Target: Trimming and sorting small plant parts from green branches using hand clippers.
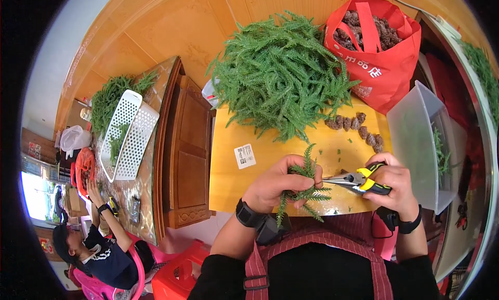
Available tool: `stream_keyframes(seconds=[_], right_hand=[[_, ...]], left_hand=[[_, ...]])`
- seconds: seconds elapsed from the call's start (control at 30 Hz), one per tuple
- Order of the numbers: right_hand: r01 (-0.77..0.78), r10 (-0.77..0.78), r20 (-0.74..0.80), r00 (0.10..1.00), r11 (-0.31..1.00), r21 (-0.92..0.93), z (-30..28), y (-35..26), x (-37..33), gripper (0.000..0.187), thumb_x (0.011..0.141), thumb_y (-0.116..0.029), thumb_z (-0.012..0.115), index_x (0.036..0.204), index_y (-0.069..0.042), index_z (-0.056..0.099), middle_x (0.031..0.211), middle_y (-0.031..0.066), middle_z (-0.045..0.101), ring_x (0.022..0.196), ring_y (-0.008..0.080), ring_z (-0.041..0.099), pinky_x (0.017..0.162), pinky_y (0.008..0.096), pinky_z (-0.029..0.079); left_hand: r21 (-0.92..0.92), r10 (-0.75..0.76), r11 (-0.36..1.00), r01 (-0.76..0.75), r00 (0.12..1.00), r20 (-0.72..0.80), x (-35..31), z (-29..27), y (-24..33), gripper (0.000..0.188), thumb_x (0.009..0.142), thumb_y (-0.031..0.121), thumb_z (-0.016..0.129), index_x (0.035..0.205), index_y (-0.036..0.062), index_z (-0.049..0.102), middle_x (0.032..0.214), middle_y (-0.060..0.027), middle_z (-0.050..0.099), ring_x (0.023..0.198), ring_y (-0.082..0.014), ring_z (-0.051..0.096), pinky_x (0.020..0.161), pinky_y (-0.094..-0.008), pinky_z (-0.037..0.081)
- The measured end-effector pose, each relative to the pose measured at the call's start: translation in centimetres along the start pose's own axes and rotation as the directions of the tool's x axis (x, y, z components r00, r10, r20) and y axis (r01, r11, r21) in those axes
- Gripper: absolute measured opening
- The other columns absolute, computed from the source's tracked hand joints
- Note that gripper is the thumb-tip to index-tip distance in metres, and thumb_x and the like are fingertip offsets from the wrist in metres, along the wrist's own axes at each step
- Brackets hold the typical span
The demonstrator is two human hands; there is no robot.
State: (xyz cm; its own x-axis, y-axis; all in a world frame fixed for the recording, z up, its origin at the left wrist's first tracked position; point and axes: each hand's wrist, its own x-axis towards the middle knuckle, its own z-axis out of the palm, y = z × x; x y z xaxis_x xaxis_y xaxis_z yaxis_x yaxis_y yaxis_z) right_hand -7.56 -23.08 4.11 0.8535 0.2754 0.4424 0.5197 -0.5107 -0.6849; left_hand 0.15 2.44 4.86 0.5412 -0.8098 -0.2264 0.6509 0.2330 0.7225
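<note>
At a yellow table [228, 183], a firm pinch and skin kept clear of the metal look like the surest way to work, as the left hand [282, 181] presses thumb and fingers together on a green sprig [310, 170], its fronds poking out above and below the grip; the right hand [391, 181] curls its fingers round long-nosed pliers [355, 181], tips close beside the left thumb
</note>
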Motion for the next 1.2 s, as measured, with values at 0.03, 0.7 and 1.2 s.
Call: stream_keyframes(seconds=[0.03,0.7,1.2], right_hand=[[0.015,-0.015,-0.003,1.000,1.000,-0.020,0.0,0.0,0.0,0.030,0.063,-0.026,0.074,0.064,-0.004,0.054,0.064,0.0074,0.059,0.079,0.0310,0.058,0.068,0.0374,0.045],[-0.578,0.575,0.064,0.816,0.805,0.136,0.3,-4.5,-1.3,0.021,0.070,-0.016,0.068,0.066,-0.002,0.053,0.057,0.0087,0.046,0.059,0.0207,0.050,0.052,0.0327,0.037],[-0.161,0.154,0.061,0.986,0.979,0.124,0.1,-1.4,-0.2,0.023,0.065,-0.020,0.072,0.072,-0.002,0.058,0.067,0.0085,0.057,0.077,0.0298,0.056,0.077,0.0363,0.044]], left_hand=[[-0.001,0.001,1.000,-0.001,1.000,0.012,0.0,-0.1,0.0,0.021,0.069,0.017,0.065,0.077,-0.0005,0.056,0.078,-0.0080,0.050,0.043,-0.0112,0.050,0.034,-0.0188,0.037],[0.897,0.760,0.264,-0.355,0.649,0.033,0.7,0.5,-0.8,0.020,0.069,0.001,0.068,0.089,0.0023,0.064,0.070,-0.0038,0.056,0.056,-0.0111,0.054,0.048,-0.0230,0.041],[-0.014,0.002,1.000,-0.006,0.977,-0.212,-0.4,0.4,0.2,0.025,0.074,0.004,0.062,0.097,0.0011,0.053,0.089,-0.0133,0.060,0.047,-0.0161,0.053,0.037,-0.0234,0.037]])
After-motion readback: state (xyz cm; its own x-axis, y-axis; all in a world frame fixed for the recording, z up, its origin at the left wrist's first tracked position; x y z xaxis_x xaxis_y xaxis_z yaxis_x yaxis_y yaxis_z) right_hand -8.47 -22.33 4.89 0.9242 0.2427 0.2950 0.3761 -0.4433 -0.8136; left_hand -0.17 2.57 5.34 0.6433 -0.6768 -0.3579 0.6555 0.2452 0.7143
